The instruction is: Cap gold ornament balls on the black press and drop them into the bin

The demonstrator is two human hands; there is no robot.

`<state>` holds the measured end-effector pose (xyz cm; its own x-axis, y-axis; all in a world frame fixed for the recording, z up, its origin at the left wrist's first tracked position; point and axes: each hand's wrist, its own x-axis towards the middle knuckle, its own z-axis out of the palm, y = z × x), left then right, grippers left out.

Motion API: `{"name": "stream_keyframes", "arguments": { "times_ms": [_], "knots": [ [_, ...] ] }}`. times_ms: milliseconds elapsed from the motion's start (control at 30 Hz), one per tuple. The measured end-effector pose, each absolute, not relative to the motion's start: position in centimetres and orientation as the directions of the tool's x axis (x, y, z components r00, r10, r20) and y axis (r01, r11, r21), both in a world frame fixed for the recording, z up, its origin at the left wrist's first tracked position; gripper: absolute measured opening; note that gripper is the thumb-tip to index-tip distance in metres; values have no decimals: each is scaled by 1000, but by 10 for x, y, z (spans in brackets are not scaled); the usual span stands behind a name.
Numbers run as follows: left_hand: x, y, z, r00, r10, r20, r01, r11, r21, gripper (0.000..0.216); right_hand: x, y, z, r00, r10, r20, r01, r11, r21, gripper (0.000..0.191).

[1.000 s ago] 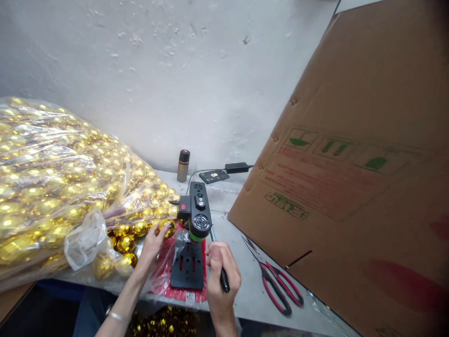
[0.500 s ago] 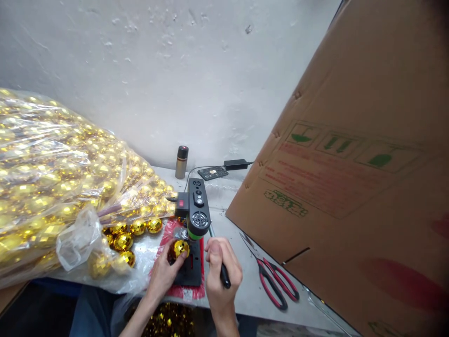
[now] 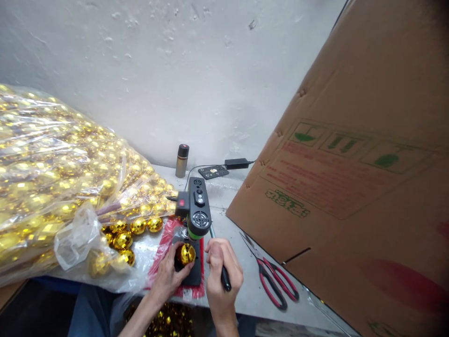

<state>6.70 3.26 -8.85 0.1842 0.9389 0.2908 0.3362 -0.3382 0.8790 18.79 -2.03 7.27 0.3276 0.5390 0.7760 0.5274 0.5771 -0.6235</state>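
Ball is sitting just off the 7 o'clock side of the small black machine, over its base plate; can't tell if it's touching the plate. Left hand is coming in from 8 o'clock, thumb and fingers pinching the ball. Right hand, at the ball's 3–4 o'clock, is gripping the black handle, fingers curled round it. From the ball: loose gold balls are lying at 9–10, bottle is standing at 12, scissors are lying at 3–4 on the bench.
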Motion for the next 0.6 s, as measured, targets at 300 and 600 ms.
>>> {"name": "stream_keyframes", "arguments": {
  "times_ms": [300,600],
  "knots": [
    [66,42,-65,353,897,266,357,-392,848,44,188,-21,75,320,542,778,547,564,-618,29],
    [75,45,-90,253,918,307,508,-396,765,47,191,-25,70,286,550,785,569,562,-601,27]
  ]
}}
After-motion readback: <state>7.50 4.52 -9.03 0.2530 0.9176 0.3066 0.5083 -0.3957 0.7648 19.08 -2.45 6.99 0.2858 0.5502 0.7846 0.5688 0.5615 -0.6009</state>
